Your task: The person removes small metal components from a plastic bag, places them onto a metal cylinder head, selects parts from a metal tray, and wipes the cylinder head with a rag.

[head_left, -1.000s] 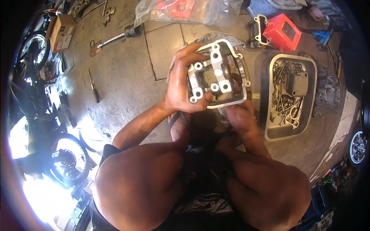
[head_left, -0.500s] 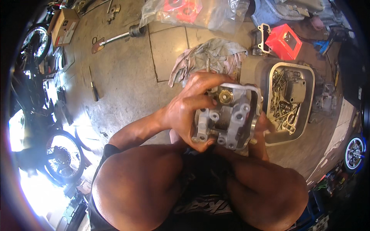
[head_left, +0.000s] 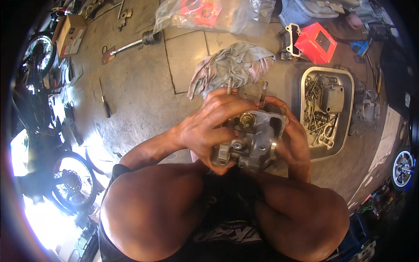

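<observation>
A grey metal cylinder head (head_left: 257, 146) is held up between my two hands above my lap. My left hand (head_left: 209, 122) wraps round its left side, fingers over the top edge and thumb under the lower edge. On the right, my right hand (head_left: 290, 135) grips the other side, its fingers reaching round the far edge. A brass-coloured round part (head_left: 247, 120) sits in the head near its far edge. Two studs stick out at the far side, the right stud (head_left: 264, 94) beside my right fingertips. The head's underside is hidden.
A metal tray (head_left: 304, 105) of bolts and engine parts stands to the right. Beyond my hands lies a crumpled rag (head_left: 231, 65). A red box (head_left: 316, 43) and a gasket (head_left: 293, 39) are far right. On the floor at left lie a screwdriver (head_left: 104, 102) and a long-handled tool (head_left: 131, 45).
The cylinder head has tilted and shifted slightly left, bringing two studs into view at its far side. My right hand has moved up and round its right edge.
</observation>
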Motion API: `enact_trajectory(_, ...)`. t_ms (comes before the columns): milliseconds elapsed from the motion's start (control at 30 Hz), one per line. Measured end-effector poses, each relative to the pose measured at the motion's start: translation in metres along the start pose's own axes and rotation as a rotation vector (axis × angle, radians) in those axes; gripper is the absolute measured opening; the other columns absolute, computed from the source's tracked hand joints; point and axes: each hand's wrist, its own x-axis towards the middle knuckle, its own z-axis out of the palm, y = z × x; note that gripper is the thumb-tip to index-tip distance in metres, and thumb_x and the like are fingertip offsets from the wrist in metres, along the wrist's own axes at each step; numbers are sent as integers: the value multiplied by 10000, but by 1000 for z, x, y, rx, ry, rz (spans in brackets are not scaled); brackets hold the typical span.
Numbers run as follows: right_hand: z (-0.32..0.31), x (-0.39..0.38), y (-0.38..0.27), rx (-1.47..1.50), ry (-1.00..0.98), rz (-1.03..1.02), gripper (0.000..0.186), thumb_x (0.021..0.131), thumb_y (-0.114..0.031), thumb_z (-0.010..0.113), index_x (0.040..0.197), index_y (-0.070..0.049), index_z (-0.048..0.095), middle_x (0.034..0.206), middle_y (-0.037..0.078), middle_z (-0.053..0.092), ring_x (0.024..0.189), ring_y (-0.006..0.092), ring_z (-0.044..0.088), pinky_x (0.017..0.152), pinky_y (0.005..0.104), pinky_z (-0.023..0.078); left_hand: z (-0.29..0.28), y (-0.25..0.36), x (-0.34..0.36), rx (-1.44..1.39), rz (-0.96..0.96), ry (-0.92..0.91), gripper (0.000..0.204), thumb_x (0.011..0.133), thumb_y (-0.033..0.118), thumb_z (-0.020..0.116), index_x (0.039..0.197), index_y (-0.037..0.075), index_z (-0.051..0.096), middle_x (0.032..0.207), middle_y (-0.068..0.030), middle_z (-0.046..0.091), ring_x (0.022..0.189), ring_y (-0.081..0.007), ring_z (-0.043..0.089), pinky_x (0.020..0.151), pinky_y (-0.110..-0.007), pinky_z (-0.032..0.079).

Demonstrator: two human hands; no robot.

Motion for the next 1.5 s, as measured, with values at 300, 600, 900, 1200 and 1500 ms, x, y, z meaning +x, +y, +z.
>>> enact_trajectory(300,-5,-2,12,75,-118,-135,723,962,-369,705,1483,-28,337,1317,113,575,1223,219,559,1065,354,424,-4,-4,0,104,48,-72,381,633,348,817,765,50,621,1353,-287,564,1208,-418,578,1028,-571,397)
enact_trajectory(600,7,-11,-2,-115,-111,-160,643,962,-343,708,1425,-36,384,1300,117,583,1218,195,550,1048,349,429,-1,-13,-12,123,153,-1,311,792,300,764,965,67,653,1316,-281,610,1205,-437,582,1078,-593,376)
enact_trajectory(900,20,-18,-20,-306,-83,-150,628,946,-312,745,1386,-47,383,1250,110,595,1178,191,559,1016,338,443,12,-15,-24,70,173,170,483,828,84,749,1232,161,494,1317,-281,594,1159,-424,622,1072,-658,404)
enact_trajectory(1200,26,-16,-19,-236,-71,-149,587,940,-319,754,1342,-53,419,1216,114,620,1136,193,589,997,347,461,12,-18,-27,118,196,185,404,844,119,756,1165,173,517,1313,-275,592,1168,-409,616,1076,-650,407)
enact_trajectory(1500,10,-14,-9,-183,-71,-75,601,942,-312,745,1375,-65,408,1191,93,628,1095,170,584,933,308,459,8,-16,-20,92,156,142,288,810,187,783,1005,112,585,1313,-271,590,1193,-403,603,1102,-634,383)
